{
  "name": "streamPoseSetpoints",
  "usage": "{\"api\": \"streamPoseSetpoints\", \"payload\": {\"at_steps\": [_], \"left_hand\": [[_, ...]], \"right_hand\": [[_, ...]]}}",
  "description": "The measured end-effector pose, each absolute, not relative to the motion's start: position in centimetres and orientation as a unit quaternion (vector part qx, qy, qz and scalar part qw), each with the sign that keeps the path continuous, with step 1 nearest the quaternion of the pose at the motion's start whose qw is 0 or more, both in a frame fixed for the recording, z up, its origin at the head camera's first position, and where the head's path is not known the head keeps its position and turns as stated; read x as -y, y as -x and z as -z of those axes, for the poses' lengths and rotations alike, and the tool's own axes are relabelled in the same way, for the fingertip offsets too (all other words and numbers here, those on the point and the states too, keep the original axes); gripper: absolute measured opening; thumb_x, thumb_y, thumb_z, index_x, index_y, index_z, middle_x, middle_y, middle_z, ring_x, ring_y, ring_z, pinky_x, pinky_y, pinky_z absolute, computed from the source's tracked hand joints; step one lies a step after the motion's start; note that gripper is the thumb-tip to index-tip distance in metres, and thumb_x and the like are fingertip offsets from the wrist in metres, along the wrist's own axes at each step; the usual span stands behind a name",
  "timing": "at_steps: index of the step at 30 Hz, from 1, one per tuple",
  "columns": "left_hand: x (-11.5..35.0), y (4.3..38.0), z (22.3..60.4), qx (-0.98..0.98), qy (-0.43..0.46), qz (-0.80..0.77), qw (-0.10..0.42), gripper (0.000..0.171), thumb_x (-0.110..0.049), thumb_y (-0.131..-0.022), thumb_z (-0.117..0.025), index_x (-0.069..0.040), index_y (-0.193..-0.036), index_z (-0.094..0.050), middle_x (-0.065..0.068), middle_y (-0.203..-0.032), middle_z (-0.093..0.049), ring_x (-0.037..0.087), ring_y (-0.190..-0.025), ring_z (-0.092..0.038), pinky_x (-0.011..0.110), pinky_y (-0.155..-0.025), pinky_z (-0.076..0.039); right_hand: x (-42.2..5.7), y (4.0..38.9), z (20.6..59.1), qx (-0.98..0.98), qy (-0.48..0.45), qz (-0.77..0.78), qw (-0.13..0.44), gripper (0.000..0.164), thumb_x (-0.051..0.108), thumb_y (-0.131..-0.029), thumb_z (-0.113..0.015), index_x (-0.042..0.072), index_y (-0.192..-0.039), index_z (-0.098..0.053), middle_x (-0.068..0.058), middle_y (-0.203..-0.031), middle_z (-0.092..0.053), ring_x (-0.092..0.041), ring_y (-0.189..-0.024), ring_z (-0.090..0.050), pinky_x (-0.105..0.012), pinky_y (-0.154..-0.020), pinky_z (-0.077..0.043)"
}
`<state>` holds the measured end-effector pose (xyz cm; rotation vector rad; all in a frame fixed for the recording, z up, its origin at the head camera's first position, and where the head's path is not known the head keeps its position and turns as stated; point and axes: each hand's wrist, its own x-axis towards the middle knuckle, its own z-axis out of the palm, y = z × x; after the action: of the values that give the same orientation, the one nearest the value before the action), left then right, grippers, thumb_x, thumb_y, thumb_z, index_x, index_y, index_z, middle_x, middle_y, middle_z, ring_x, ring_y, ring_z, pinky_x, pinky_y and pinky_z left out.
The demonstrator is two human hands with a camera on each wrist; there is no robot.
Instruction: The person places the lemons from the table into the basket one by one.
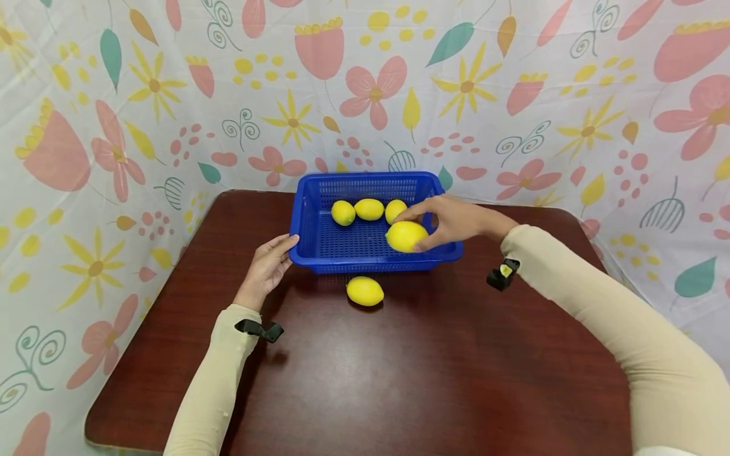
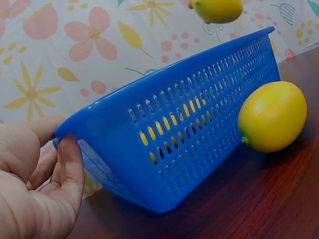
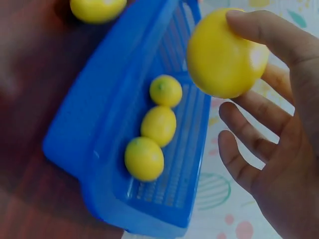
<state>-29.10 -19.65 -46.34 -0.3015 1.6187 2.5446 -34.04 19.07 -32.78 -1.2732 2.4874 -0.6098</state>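
Observation:
A blue plastic basket (image 1: 365, 261) with slotted walls stands on the table. Inside it, three yellow lemons (image 1: 369, 209) lie in a row along the far side. My left hand (image 1: 267, 266) grips the basket's left rim, thumb above and fingers below, as the left wrist view shows. Above the basket's right part, my right hand (image 1: 456, 221) holds another lemon (image 1: 406, 236) between thumb and fingers. In the right wrist view this held lemon (image 3: 222, 55) is clear of the basket. One more lemon (image 1: 365, 291) rests on the table just in front of the basket.
The dark brown table (image 1: 399, 380) has rounded corners. A white curtain (image 1: 376, 145) printed with flowers and leaves hangs behind it and along both sides. Small black devices (image 1: 259, 329) are worn on both wrists.

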Motion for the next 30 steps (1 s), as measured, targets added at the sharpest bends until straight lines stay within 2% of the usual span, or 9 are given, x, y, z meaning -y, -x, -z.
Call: {"api": "streamPoseSetpoints", "payload": {"at_steps": [6,12,20,27,30], "left_hand": [[19.8,29.2,46.2,-0.536,0.102,-0.836,0.055,0.023,-0.01,-0.1,-0.067,-0.002,-0.121,-0.06,0.001,-0.095,-0.074,0.01,-0.084,-0.069,0.02,-0.078,-0.058],[20.0,29.1,46.1,-0.535,0.106,-0.836,0.053,0.019,-0.011,-0.1,-0.068,-0.004,-0.116,-0.062,0.002,-0.094,-0.073,0.01,-0.083,-0.068,0.02,-0.077,-0.058],[20.0,29.1,46.3,-0.543,0.099,-0.832,0.056,0.039,-0.012,-0.101,-0.066,0.004,-0.134,-0.053,-0.001,-0.094,-0.073,0.008,-0.083,-0.069,0.019,-0.078,-0.057],[19.9,29.2,46.5,-0.543,0.102,-0.832,0.053,0.034,-0.011,-0.101,-0.066,0.003,-0.13,-0.055,0.001,-0.094,-0.073,0.009,-0.083,-0.069,0.02,-0.077,-0.058],[19.8,29.2,46.5,-0.542,0.103,-0.833,0.051,0.033,-0.011,-0.101,-0.066,0.002,-0.129,-0.056,0.001,-0.095,-0.073,0.009,-0.083,-0.069,0.02,-0.077,-0.058]], "right_hand": [[-18.6,37.4,32.6,-0.866,0.441,0.192,0.137,0.065,0.034,-0.083,-0.088,0.018,-0.141,-0.063,0.0,-0.132,-0.068,-0.018,-0.107,-0.062,-0.041,-0.081,-0.055],[-17.9,40.3,33.7,-0.871,0.435,0.167,0.152,0.064,0.03,-0.083,-0.088,0.019,-0.14,-0.063,-0.001,-0.129,-0.069,-0.022,-0.11,-0.061,-0.044,-0.095,-0.052],[-16.8,42.6,35.5,-0.882,0.406,0.13,0.201,0.063,0.024,-0.085,-0.086,0.019,-0.143,-0.061,-0.006,-0.143,-0.061,-0.033,-0.124,-0.057,-0.053,-0.1,-0.05],[-15.9,44.0,36.4,-0.881,0.401,0.105,0.229,0.066,0.02,-0.085,-0.086,0.017,-0.145,-0.058,-0.008,-0.147,-0.058,-0.041,-0.132,-0.053,-0.056,-0.104,-0.049],[-15.5,44.4,36.6,-0.878,0.401,0.107,0.237,0.066,0.019,-0.085,-0.086,0.017,-0.145,-0.059,-0.007,-0.148,-0.057,-0.04,-0.134,-0.052,-0.055,-0.105,-0.049]]}}
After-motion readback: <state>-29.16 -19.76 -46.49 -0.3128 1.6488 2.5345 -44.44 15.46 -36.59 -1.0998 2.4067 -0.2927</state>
